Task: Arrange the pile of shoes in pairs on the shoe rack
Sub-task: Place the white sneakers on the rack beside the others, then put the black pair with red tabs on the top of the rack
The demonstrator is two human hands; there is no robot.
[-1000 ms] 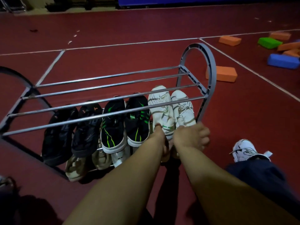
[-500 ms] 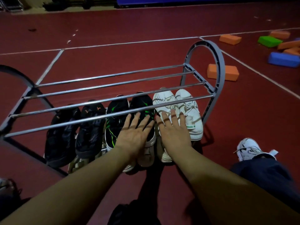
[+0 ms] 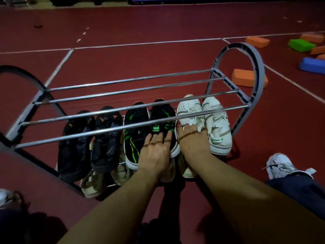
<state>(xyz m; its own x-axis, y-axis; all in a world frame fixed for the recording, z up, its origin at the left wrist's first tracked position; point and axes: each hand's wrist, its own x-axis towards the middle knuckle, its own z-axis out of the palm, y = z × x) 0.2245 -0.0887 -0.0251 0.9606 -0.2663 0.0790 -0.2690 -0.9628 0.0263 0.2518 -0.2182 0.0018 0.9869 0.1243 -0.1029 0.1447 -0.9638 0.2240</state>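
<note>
**Hands flat on the shoes, squaring the row**

Nearest you, both forearms reach forward over the red floor. Your left hand point(image 3: 156, 148) lies open, fingers spread, flat on the heel end of the black-and-green pair point(image 3: 149, 131); your right hand point(image 3: 190, 138) lies the same way on the white pair point(image 3: 204, 118). Neither hand pinches anything — they look placed to nudge the heels into line, so each pair sits even with its neighbour.

The shoe rack point(image 3: 253, 103) holds three pairs side by side on its middle level, under the bare chrome bars of the top tier: a black pair with orange marks point(image 3: 91, 138) at the left, then black-and-green, then white at the right end. Below them, tan shoes point(image 3: 93, 185) poke out from the lowest level; how many there are you cannot tell.

Farther out, foam blocks point(image 3: 246, 79) — orange, green, blue — lie scattered beyond the rack. No loose pile shows, so the sorting looks nearly done.
</note>
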